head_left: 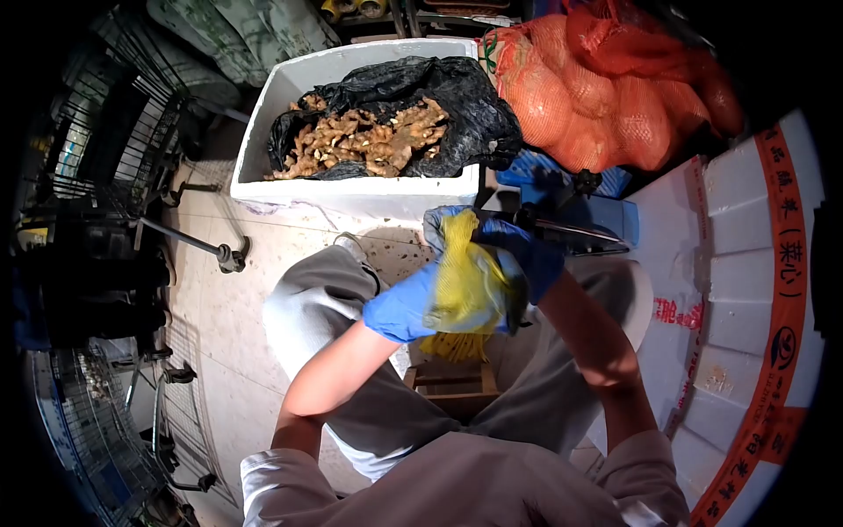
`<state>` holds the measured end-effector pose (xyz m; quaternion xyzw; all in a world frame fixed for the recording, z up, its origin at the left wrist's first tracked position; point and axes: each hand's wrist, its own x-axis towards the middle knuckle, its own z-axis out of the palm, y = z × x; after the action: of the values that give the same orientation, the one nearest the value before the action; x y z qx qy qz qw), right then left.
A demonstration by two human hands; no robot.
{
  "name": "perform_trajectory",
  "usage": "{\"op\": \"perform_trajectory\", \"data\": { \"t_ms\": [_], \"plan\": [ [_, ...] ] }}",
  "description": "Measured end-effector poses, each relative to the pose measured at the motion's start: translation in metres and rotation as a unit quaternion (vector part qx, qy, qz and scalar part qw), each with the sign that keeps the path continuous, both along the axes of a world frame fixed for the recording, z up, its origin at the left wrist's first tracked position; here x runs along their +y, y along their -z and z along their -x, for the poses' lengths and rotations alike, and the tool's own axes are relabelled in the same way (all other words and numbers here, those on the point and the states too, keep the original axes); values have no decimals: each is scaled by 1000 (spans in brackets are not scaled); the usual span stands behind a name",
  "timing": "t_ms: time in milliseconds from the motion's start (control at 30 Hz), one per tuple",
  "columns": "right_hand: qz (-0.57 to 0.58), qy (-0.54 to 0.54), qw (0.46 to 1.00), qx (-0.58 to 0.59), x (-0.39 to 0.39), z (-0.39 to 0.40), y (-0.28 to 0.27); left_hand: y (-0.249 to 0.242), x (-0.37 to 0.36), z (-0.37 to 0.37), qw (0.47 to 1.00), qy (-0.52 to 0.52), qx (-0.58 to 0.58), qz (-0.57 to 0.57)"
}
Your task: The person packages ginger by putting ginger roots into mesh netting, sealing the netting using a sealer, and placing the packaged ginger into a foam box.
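Both gloved hands close on a yellow mesh bag [465, 281] above the lap: the left hand [402, 306] grips its lower side, the right hand [520, 255] its top. Beyond them a white foam box [351, 189] holds ginger [364, 140] in black plastic, with orange net sacks [606, 97] beside it.

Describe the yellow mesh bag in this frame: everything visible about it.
The yellow mesh bag is a soft, net-like sack of fine plastic-looking mesh, bunched and crumpled rather than spread flat. It is held up in front of the seated person, above the knees and a small wooden stool. The left hand, in a blue glove, grips its lower left side; the right hand, also gloved, holds its upper right edge. A looser end of the mesh hangs below the hands. Whether anything is inside cannot be told.
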<state>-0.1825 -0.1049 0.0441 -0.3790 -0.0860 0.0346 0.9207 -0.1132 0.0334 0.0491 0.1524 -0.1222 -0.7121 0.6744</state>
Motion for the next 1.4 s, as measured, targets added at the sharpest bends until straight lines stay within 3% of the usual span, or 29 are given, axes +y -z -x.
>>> {"op": "perform_trajectory", "data": {
  "t_ms": [33, 100, 233, 267, 300, 333, 367, 400, 433, 467, 533, 567, 600, 633, 667, 733, 767, 833, 867, 900, 933, 1000, 1033, 1167, 1233, 1300, 1367, 1400],
  "plan": [
    [70, 2, 997, -22, -1, -3, 12, 26, 1, 3, 994, 65, 22, 88],
    [208, 11, 976, -68, -2, -9, 31, 37, 2, 10, 986, 110, -5, 125],
    [-54, -40, 998, -14, 3, -5, 35, 19, 1, 14, 989, 8, -143, 21],
    [314, 83, 939, -115, -2, -6, 45, 9, -1, 12, 980, -48, -193, -12],
    [30, 20, 997, -75, 8, -1, 40, -3, -5, 6, 961, -112, -250, -41],
    [-203, -31, 977, -54, 14, 1, 29, -17, -11, -1, 931, -171, -314, -65],
    [-326, -67, 942, -50, 19, 0, 28, -37, -18, -9, 898, -206, -379, -84],
    [-375, -85, 923, -27, 26, -2, 32, -70, -22, -14, 859, -191, -458, -127],
    [-189, -55, 980, 28, 34, -4, 68, -67, -21, -16, 857, -192, -461, -127],
    [4, -22, 996, 83, 45, -3, 102, -57, -20, -18, 797, -248, -538, -115],
    [138, 1, 975, 172, 63, 0, 85, -46, -20, -21, 691, -328, -638, -91],
    [78, -12, 975, 209, 71, 3, 51, -45, -21, -22, 650, -355, -667, -85],
    [-49, -1, 959, 279, 76, 1, 78, -51, -25, -24, 634, -429, -642, -45],
    [-50, -4, 959, 279, 74, -3, 101, -50, -13, -20, 709, -408, -568, -92],
    [86, -12, 965, 249, 69, -9, 120, -50, -1, -16, 772, -393, -480, -140],
    [181, 92, 956, 212, 62, -21, 44, -37, 12, -33, 693, -276, -635, -200],
    [281, 219, 894, 272, 58, -23, 36, -34, 14, -38, 658, -235, -681, -217],
    [322, 453, 825, 102, 54, -18, -4, -49, -9, -39, 684, -395, -587, -176],
    [325, 449, 826, 100, 54, -17, -17, -56, -21, -39, 688, -470, -531, -154],
    [424, 457, 782, 5, 56, -16, -27, -59, -29, -41, 684, -542, -471, -129],
    [513, 457, 721, -90, 58, -16, -31, -52, -33, -44, 682, -545, -469, -130],
    [578, 496, 644, -70, 65, -21, -17, -32, -38, -50, 654, -525, -528, -129],
    [597, 515, 613, -56, 65, -21, -12, -27, -41, -49, 615, -490, -582, -205],
    [535, 550, 638, 66, 50, -27, -10, -8, -42, -29, 614, -494, -599, -138],
    [539, 576, 614, 21, 43, -27, -6, -8, -41, -26, 713, -438, -522, -164],
    [564, 565, 603, 8, 40, -20, -7, 9, -43, -30, 695, -455, -529, -172],
    [609, 498, 612, -86, 43, -14, -11, 18, -44, -37, 716, -510, -466, -103],
    [650, 460, 585, -156, 44, -12, -10, 17, -45, -41, 726, -539, -418, -83]
  ]
}}
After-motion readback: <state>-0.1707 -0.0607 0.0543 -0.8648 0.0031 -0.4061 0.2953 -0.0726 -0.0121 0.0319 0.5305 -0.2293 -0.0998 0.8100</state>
